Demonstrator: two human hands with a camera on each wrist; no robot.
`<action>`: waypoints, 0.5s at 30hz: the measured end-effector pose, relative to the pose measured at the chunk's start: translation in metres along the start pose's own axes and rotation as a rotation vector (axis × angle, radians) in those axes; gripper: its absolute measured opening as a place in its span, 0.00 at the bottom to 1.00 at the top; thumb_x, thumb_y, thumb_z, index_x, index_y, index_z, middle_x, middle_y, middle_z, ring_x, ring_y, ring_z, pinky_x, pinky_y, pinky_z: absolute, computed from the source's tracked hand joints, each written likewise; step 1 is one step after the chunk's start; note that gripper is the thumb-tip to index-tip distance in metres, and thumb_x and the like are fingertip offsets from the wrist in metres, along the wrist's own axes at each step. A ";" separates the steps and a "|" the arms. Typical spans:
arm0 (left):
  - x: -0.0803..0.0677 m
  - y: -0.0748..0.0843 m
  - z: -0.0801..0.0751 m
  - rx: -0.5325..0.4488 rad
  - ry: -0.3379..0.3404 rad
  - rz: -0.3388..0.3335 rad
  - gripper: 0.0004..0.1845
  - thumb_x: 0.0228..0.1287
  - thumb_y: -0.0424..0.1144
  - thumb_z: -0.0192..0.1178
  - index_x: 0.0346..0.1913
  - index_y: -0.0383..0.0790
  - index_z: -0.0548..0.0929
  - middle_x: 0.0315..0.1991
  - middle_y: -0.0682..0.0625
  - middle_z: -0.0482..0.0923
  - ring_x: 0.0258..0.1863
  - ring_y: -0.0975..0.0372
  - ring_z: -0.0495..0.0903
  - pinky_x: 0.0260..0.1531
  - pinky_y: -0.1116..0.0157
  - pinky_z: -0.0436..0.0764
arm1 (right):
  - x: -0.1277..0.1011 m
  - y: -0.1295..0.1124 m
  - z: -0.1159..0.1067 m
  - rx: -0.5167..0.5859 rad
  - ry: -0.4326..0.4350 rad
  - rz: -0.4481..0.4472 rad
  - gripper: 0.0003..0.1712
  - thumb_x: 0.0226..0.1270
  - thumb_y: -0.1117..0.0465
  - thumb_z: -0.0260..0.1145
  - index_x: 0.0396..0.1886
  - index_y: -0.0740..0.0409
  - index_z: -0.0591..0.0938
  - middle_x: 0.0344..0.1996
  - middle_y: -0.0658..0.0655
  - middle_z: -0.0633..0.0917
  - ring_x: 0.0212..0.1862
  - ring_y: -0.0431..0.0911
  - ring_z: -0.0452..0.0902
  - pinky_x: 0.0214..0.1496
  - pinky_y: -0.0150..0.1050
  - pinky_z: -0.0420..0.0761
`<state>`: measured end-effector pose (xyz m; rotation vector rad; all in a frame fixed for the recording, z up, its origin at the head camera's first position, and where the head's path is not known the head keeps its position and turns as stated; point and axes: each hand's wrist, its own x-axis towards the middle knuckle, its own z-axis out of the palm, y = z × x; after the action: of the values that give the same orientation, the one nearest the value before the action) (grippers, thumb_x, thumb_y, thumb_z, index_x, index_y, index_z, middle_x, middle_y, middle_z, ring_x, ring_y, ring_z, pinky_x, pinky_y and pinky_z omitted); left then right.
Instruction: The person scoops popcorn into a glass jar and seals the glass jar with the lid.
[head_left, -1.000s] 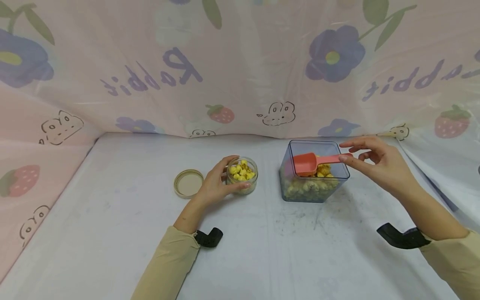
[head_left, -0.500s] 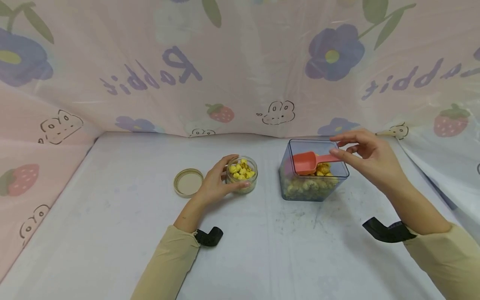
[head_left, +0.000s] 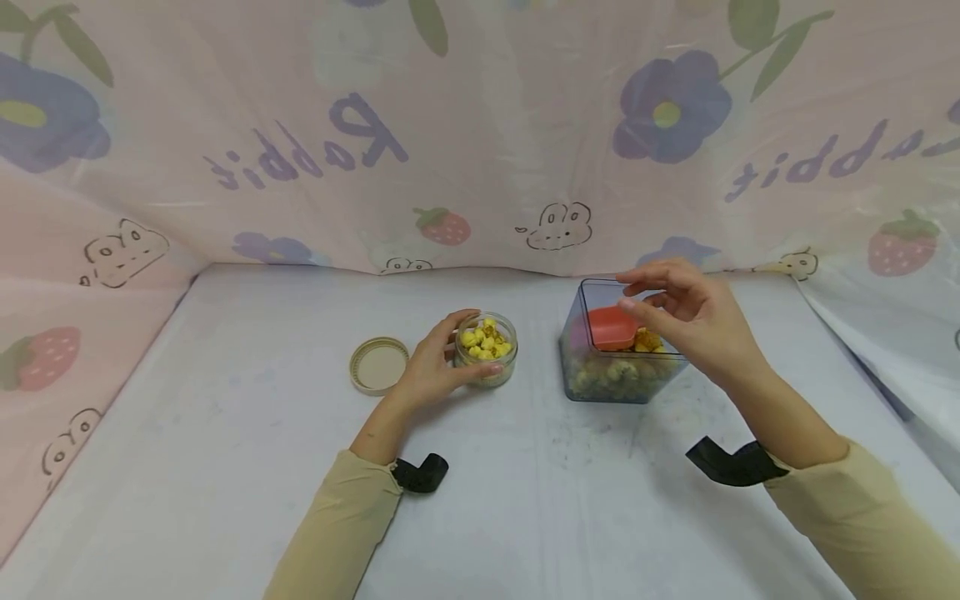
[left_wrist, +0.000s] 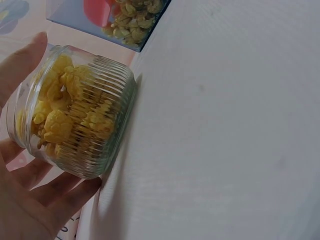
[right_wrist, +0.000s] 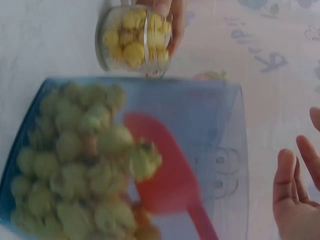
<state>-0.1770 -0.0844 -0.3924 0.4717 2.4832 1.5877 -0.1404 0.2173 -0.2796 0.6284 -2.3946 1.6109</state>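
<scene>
A glass jar (left_wrist: 112,100) of yellow popcorn stands upright on the white table, and my left hand (head_left: 429,367) grips it, thumb on the near side and fingers round the far side. To the right is a clear bluish square box (head_left: 602,289), partly filled with popcorn (right_wrist: 75,165). A red scoop (head_left: 611,328) leans in the box with its bowl to the left; from the head, my right hand hides its handle. My right hand (head_left: 690,321) hovers over the right side of the box, fingers apart and nothing between them, as the right wrist view shows.
A round lid (head_left: 378,367) lies inside up on the table, left of the jar. A pink printed curtain (head_left: 480,142) hangs behind the table and along its sides.
My right hand has moved left from the box's right edge to over its opening, covering the scoop's handle from the head view. My left hand and the jar stay put.
</scene>
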 end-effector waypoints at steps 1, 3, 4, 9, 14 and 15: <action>0.000 0.000 0.000 0.001 -0.001 0.001 0.43 0.51 0.44 0.73 0.70 0.53 0.63 0.70 0.45 0.61 0.62 0.46 0.69 0.62 0.50 0.71 | 0.000 0.000 0.003 0.021 -0.004 -0.001 0.16 0.61 0.74 0.65 0.49 0.68 0.81 0.45 0.52 0.80 0.41 0.38 0.80 0.43 0.24 0.79; 0.001 0.000 0.001 0.003 0.000 0.000 0.43 0.51 0.44 0.73 0.70 0.53 0.63 0.70 0.45 0.62 0.62 0.46 0.70 0.62 0.50 0.71 | -0.001 -0.001 0.008 0.032 -0.010 -0.002 0.16 0.61 0.73 0.65 0.50 0.69 0.80 0.46 0.52 0.80 0.42 0.38 0.80 0.44 0.24 0.79; 0.001 0.000 0.001 0.005 0.001 -0.001 0.43 0.51 0.44 0.73 0.70 0.53 0.63 0.69 0.45 0.62 0.62 0.47 0.70 0.62 0.50 0.71 | -0.002 -0.001 0.010 0.041 -0.010 -0.003 0.16 0.62 0.73 0.65 0.50 0.70 0.80 0.46 0.53 0.80 0.43 0.38 0.79 0.45 0.24 0.79; 0.001 0.000 0.001 0.009 0.004 -0.004 0.43 0.51 0.44 0.73 0.70 0.53 0.63 0.69 0.45 0.62 0.61 0.47 0.70 0.62 0.51 0.71 | -0.004 -0.003 0.023 0.122 0.022 -0.012 0.16 0.61 0.74 0.65 0.49 0.70 0.80 0.45 0.53 0.80 0.44 0.40 0.79 0.46 0.25 0.79; 0.000 0.001 0.001 0.010 0.007 0.001 0.44 0.51 0.44 0.73 0.70 0.53 0.63 0.69 0.45 0.62 0.61 0.48 0.70 0.61 0.50 0.72 | -0.007 -0.006 0.038 0.198 0.032 -0.003 0.17 0.60 0.75 0.65 0.50 0.67 0.80 0.45 0.54 0.80 0.45 0.41 0.81 0.42 0.26 0.81; 0.000 0.001 0.001 0.008 0.007 -0.001 0.44 0.51 0.44 0.73 0.70 0.53 0.63 0.69 0.45 0.62 0.61 0.48 0.69 0.62 0.50 0.71 | -0.008 -0.006 0.041 0.209 0.029 0.002 0.17 0.60 0.75 0.65 0.50 0.67 0.80 0.46 0.53 0.80 0.45 0.41 0.81 0.41 0.26 0.81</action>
<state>-0.1764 -0.0833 -0.3918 0.4670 2.4956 1.5825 -0.1276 0.1797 -0.2935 0.6333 -2.2245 1.8739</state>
